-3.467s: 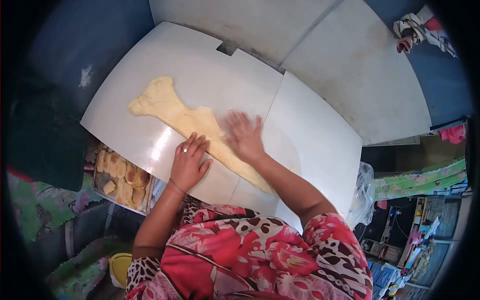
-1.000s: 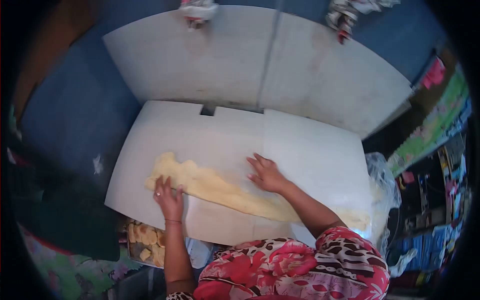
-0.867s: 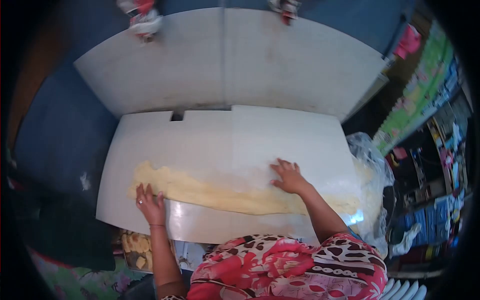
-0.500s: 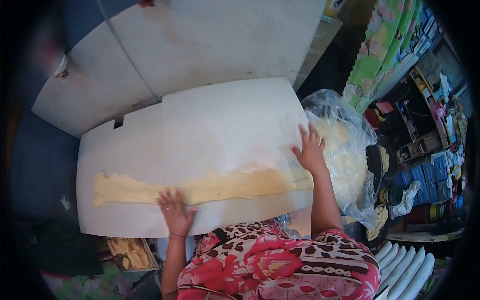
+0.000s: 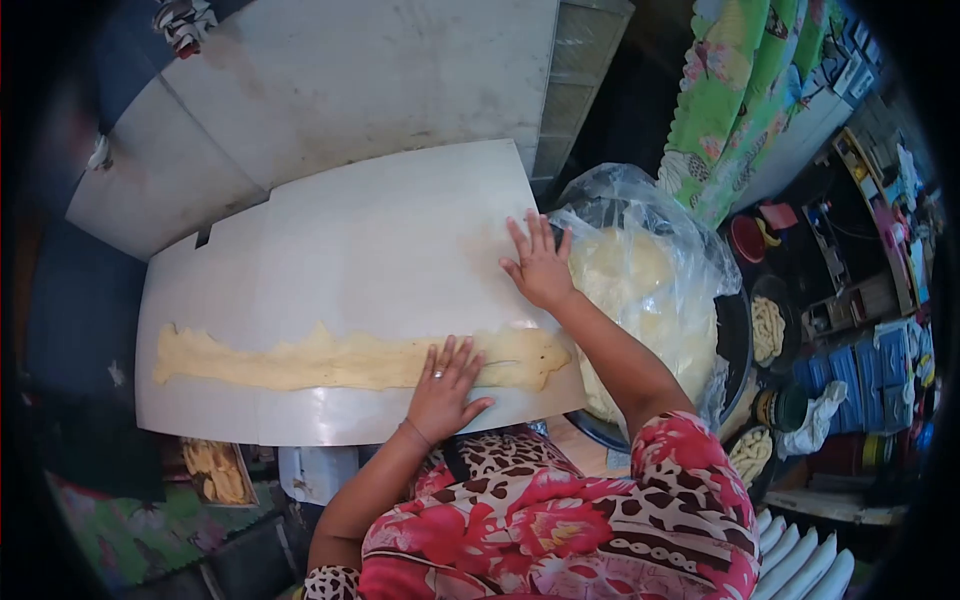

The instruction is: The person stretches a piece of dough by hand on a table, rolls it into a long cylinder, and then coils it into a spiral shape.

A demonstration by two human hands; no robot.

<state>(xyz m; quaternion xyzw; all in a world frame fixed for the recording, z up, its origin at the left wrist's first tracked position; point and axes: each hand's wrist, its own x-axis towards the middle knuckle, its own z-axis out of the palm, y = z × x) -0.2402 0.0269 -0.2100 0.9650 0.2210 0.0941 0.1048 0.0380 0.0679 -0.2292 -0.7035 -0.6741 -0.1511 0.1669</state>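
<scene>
A long flat strip of dough [image 5: 290, 362] stretches across the lower part of a pale board [image 5: 350, 250]. My left hand [image 5: 447, 388], a ring on one finger, lies with fingers extended over the strip's near edge, right of its middle. Higher up, my right hand [image 5: 541, 262] rests with spread fingers at the board's right edge, beside the large mass of dough. Neither hand holds anything. The strip's right end has a ragged edge and a thin dark line near the left fingers.
The large dough mass [image 5: 650, 320] sits in a dark basin [image 5: 738, 345], partly under clear plastic [image 5: 610, 190]. Twisted dough pieces [image 5: 768, 328] lie in pans at the right. A pale panel [image 5: 380, 80] stands behind the board. A tray of yellowish pieces [image 5: 218, 472] is below left.
My left hand has slid rightward along the dough strip. My right hand stays at the board's right edge. The camera view has shifted, showing more of the basin.
</scene>
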